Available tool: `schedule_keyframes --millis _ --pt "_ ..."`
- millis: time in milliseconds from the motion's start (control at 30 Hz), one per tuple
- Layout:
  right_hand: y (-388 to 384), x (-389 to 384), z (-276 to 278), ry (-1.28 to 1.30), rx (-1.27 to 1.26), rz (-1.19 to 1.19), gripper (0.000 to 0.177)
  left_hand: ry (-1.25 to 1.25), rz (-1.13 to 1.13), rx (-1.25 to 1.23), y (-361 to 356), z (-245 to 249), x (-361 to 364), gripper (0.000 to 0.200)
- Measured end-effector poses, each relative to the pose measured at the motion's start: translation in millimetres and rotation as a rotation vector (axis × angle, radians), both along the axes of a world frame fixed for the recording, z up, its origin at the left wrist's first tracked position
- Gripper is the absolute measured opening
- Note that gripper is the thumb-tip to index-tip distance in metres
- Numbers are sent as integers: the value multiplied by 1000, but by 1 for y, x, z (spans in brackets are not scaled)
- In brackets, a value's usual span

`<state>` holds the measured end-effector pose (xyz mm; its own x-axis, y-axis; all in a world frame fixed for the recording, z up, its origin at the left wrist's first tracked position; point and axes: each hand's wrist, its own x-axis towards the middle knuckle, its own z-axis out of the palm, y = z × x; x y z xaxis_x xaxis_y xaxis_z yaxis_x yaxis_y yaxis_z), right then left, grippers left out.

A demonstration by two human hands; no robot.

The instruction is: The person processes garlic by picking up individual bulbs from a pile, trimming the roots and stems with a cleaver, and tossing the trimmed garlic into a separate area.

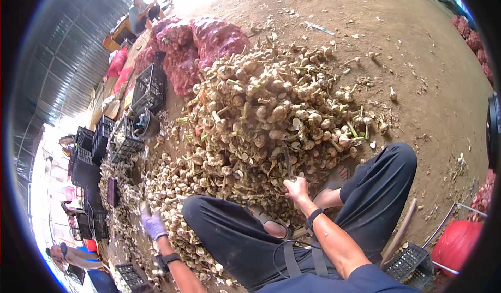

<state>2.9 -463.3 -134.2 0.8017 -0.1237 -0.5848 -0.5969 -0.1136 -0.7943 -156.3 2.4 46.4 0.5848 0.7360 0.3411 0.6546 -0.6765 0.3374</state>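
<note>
A large heap of garlic bulbs with stalks (261, 100) lies on the ground in front of my crossed legs. My right hand (296, 188), bare, is closed round a dark, narrow metal tool (287, 160) whose tip points into the near side of the heap. My left hand (152, 224), in a pale purple glove, is out to the left above scattered bulbs (180, 188). Its fingers are smeared by motion, and I cannot make out whether they hold anything.
Filled red mesh sacks (219, 37) stand behind the heap. Black crates (150, 87) and a dark bucket (146, 124) are at left. Another person (141, 15) sits far back; one more (78, 256) is at lower left. A red sack (459, 246) and crate (409, 261) lie at lower right.
</note>
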Motion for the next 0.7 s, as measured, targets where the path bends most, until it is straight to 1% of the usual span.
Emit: schedule_keyframes --millis 33,67,100,133,167,200,233,267,300,333,367,400,433,467,500,533,567,600,667,700 --pt "5 0 -2 6 19 -6 21 24 -101 -19 0 -27 8 49" --pt "10 -1 -7 13 66 -3 20 -12 -233 -86 -3 -62 24 49" --pt "14 -2 -12 20 112 -6 20 -34 -308 -192 -8 -93 42 49" --pt "17 -3 -17 28 155 -17 19 101 -395 -179 -31 -96 66 51" --pt "15 -1 -9 55 99 73 18 210 -446 -146 -34 -117 84 53" --pt "20 -4 -12 58 240 -8 17 308 -514 -123 -43 -145 106 55" --pt "23 -6 -25 22 168 41 22 478 -557 -151 -51 -157 127 60" --pt "25 -6 -29 -79 -76 163 29 597 -572 -47 -78 -153 139 61" --pt "21 -3 8 -51 -113 146 35 639 -691 -70 -83 -163 151 59" --pt "19 -7 -10 -93 -96 163 37 733 -704 -173 -122 -130 169 57" --pt "17 -9 -26 -122 -159 216 39 529 -859 -33 -67 -224 159 68" --pt "12 -7 -12 -51 -132 178 38 565 -834 -25 -51 -263 161 71" --pt "12 -9 -22 -72 -165 149 37 495 -845 45 -23 -321 161 70" --pt "8 -9 -28 -35 -113 157 37 464 -707 -31 -44 -317 167 66" --pt "7 -10 -31 -25 -120 109 37 422 -569 -104 -65 -311 174 63" --pt "8 -10 -31 -15 -114 67 37 257 -485 -79 -52 -342 174 57" --pt "5 -11 -31 0 -124 85 37 326 -435 -81 -51 -363 178 59" --pt "3 -11 -27 12 -118 110 36 396 -377 -66 -46 -371 181 60" --pt "2 -11 -16 2 -38 61 32 416 -355 -63 -53 -350 181 58" --pt "0 -10 -16 14 -29 97 34 404 -356 -69 -56 -341 184 57"
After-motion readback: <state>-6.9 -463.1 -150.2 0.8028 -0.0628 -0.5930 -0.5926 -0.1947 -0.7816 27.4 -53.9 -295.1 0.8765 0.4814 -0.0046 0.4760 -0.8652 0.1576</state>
